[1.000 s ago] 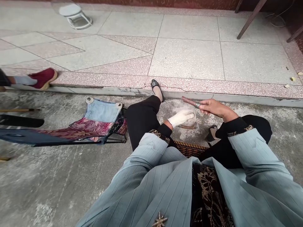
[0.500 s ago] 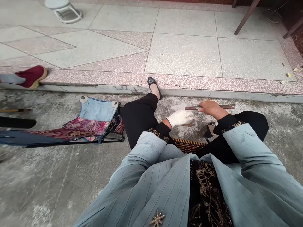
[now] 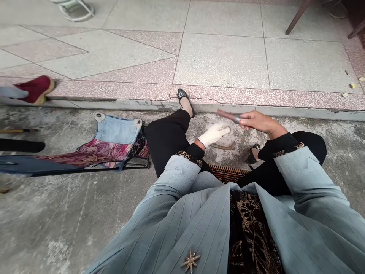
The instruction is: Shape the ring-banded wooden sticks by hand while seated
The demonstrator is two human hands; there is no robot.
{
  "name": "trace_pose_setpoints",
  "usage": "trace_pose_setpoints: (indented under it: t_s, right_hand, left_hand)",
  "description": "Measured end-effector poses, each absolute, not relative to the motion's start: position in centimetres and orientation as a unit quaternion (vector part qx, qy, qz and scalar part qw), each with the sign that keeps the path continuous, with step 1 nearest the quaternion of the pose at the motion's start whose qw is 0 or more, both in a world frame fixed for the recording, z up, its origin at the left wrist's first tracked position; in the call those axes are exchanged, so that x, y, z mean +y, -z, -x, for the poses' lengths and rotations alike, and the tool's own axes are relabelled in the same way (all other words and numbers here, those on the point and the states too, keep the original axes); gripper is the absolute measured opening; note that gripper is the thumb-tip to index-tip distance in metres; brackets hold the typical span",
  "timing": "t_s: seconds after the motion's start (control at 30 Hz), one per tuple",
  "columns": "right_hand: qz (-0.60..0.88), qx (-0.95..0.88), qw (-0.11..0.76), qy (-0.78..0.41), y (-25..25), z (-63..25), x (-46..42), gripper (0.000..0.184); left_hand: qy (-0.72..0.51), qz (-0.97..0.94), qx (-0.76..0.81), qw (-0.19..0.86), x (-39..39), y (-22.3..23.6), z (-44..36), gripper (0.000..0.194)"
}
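My right hand (image 3: 258,122) is closed around a slim brown rod (image 3: 226,115) with silvery wire wound round it near my fingers. The rod points up and left, its far end blurred by motion. Below and left of it, my left hand (image 3: 213,134), in a white knitted glove, is held low with its fingers curled closed. What those fingers hold, if anything, cannot be made out. Just under the gloved hand, a bent brown stick (image 3: 225,146) appears to lie on the concrete, apart from the rod.
A raised tiled step (image 3: 222,57) runs across ahead of my feet. To my left stands a low folding recliner (image 3: 114,133) with denim and floral cloth. Another person's red shoe (image 3: 35,89) rests on the step's edge. A white stool (image 3: 76,11) is farther back. Wicker weave (image 3: 228,175) shows between my legs.
My right hand swung the rod down to nearly level above the gloved hand, then raised its left end again. The gloved hand stays low, shifting slightly. The view has moved a little.
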State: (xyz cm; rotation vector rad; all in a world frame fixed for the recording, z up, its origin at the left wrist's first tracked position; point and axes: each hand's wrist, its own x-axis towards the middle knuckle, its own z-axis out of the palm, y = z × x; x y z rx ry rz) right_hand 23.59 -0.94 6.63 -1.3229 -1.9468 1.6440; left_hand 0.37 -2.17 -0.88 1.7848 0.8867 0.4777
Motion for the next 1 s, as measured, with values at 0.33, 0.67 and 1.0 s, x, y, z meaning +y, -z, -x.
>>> trace_pose_setpoints:
  t_s: [0.33,0.67,1.0]
  right_hand:
    - [0.647,-0.716,-0.052,-0.258,-4.9,-21.3,0.1,0.036]
    - [0.336,-0.752,-0.184,-0.536,-7.0,-22.0,-0.7,0.035]
    - [0.624,-0.644,0.173,-0.407,-5.9,-24.1,1.1,0.031]
  left_hand:
    - [-0.123,-0.831,0.343,0.421,-1.8,0.8,-0.1,0.035]
    - [-0.170,-0.759,0.290,0.558,-1.7,1.3,0.3,0.040]
    - [-0.175,-0.725,0.319,0.584,-2.8,-0.7,-0.6,0.034]
